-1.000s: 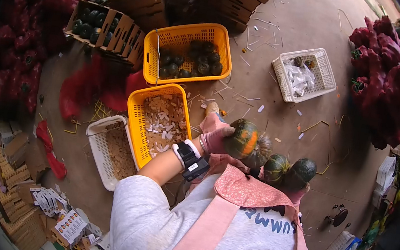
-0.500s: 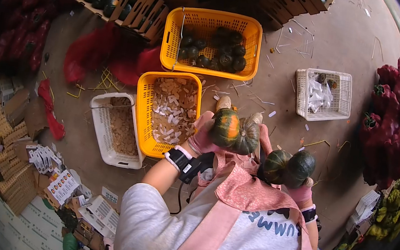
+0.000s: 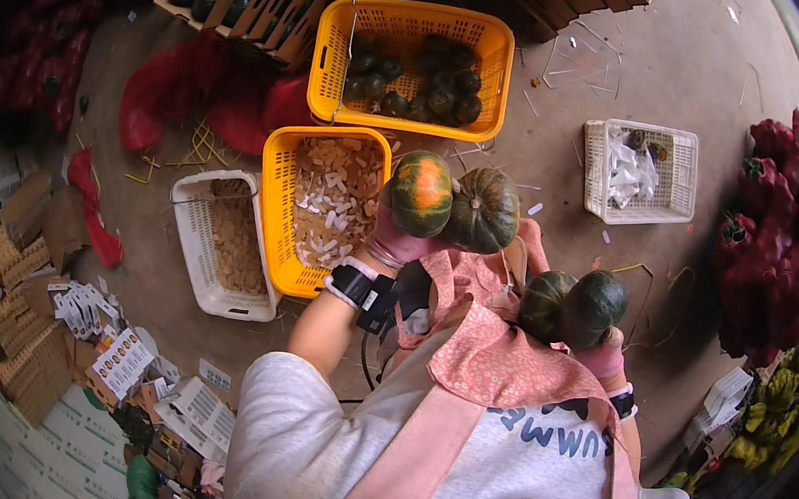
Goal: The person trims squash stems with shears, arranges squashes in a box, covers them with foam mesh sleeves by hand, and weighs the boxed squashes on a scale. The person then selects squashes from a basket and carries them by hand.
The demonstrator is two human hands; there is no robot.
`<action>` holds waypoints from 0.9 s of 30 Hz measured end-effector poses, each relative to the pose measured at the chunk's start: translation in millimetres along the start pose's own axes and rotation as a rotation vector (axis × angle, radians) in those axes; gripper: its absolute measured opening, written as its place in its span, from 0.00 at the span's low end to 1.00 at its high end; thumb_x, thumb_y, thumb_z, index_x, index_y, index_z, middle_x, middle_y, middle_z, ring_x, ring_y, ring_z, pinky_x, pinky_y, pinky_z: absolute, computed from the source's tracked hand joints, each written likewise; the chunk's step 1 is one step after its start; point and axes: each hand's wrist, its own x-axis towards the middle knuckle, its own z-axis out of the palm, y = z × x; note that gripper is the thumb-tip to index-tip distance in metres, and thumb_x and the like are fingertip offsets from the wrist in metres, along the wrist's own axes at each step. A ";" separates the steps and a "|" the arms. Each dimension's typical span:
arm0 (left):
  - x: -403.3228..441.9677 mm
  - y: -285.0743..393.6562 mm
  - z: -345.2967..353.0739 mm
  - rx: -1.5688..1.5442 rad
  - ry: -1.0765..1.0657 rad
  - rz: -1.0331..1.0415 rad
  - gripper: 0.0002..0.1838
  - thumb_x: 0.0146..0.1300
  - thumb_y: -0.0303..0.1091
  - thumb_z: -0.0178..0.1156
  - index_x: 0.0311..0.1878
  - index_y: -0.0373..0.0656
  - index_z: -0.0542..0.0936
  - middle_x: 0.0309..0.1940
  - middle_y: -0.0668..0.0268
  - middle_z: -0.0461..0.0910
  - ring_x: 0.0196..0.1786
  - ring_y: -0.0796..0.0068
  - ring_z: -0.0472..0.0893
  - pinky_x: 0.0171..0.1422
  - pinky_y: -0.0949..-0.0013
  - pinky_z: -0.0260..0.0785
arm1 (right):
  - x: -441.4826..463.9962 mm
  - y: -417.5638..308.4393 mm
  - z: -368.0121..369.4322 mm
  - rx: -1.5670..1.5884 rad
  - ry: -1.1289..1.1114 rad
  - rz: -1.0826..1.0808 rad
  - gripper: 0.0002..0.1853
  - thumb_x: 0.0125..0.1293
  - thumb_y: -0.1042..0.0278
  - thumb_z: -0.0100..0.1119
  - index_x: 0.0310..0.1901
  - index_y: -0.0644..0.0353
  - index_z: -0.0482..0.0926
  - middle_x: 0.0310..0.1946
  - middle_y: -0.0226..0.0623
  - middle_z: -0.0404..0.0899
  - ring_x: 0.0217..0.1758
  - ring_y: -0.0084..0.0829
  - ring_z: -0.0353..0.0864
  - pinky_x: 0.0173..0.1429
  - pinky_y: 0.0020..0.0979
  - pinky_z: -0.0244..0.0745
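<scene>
In a pink glove, my left hand (image 3: 403, 241) holds two small squat pumpkins from below. One is a green pumpkin with an orange patch (image 3: 421, 194); against its right side sits a dark green striped pumpkin (image 3: 485, 210). My right hand (image 3: 601, 357), also gloved in pink, grips a round dark green pumpkin (image 3: 596, 308) with a striped green pumpkin (image 3: 544, 307) pressed beside it. The pumpkins hide most of the fingers of both hands. Ahead, a yellow crate (image 3: 317, 77) contains several dark green pumpkins.
A smaller yellow crate (image 3: 269, 202) and a white crate (image 3: 193, 243) hold brown and white scraps. Cardboard boxes (image 3: 250, 3) of pumpkins stand at back left. Another white crate (image 3: 672, 210) contains plastic bags. Red net sacks (image 3: 788, 250) are at right; labels (image 3: 124, 363) lie at left.
My left hand has lifted its two pumpkins forward and slightly left, toward the large yellow crate. My right hand still holds its pair, nearly in place. The view has shifted slightly.
</scene>
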 end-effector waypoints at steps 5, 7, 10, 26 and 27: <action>8.4 -7.0 9.9 -0.244 0.047 -0.025 0.37 0.51 0.41 0.73 0.61 0.44 0.66 0.53 0.64 0.74 0.58 0.70 0.74 0.67 0.59 0.66 | 1.2 -3.8 3.4 0.026 -0.041 -0.042 0.48 0.46 0.42 0.72 0.65 0.62 0.65 0.63 0.41 0.68 0.66 0.38 0.68 0.73 0.41 0.57; 11.6 -8.4 10.7 -0.602 0.005 -0.054 0.37 0.53 0.46 0.70 0.62 0.44 0.66 0.54 0.63 0.74 0.60 0.67 0.74 0.68 0.57 0.65 | 2.7 -1.6 -1.6 0.044 -0.046 -0.067 0.48 0.47 0.41 0.71 0.65 0.62 0.64 0.64 0.41 0.68 0.67 0.39 0.67 0.73 0.41 0.56; 15.3 -8.3 8.6 -0.974 -0.102 -0.069 0.38 0.54 0.52 0.66 0.64 0.44 0.66 0.58 0.60 0.73 0.62 0.62 0.73 0.69 0.53 0.63 | 3.0 -0.7 -8.9 0.084 -0.063 -0.058 0.49 0.46 0.39 0.70 0.65 0.61 0.65 0.64 0.41 0.67 0.68 0.39 0.65 0.74 0.41 0.55; 15.7 -26.6 23.0 -0.538 -0.256 -0.239 0.39 0.44 0.59 0.64 0.48 0.30 0.77 0.41 0.62 0.81 0.42 0.78 0.78 0.47 0.75 0.71 | 5.2 -29.3 -9.9 -0.040 -0.112 -0.061 0.51 0.41 0.36 0.70 0.66 0.56 0.65 0.64 0.41 0.68 0.65 0.43 0.67 0.67 0.50 0.63; 15.6 -23.3 23.6 -0.555 -0.273 -0.281 0.40 0.43 0.60 0.65 0.48 0.31 0.77 0.42 0.63 0.80 0.43 0.78 0.77 0.49 0.75 0.71 | 5.5 -32.2 -7.9 -0.043 -0.111 -0.049 0.51 0.42 0.36 0.70 0.66 0.56 0.65 0.64 0.41 0.68 0.65 0.43 0.67 0.68 0.49 0.63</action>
